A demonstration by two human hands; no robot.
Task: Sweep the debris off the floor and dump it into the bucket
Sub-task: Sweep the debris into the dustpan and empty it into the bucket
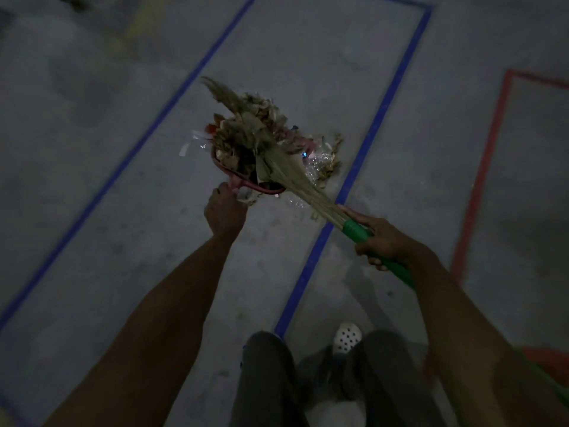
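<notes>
left hand fingers gripping dustpan handle, right hand fingers gripping broom, debris in dustpan

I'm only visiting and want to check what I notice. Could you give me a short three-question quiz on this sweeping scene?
1. True or false: the right hand grips the broom by its green handle.
2. Multiple choice: the left hand holds the A) bucket, B) dustpan, C) rag.
3. Fill in: some debris lies loose beside a ___ tape line.
Key: 1 true; 2 B; 3 blue.
</notes>
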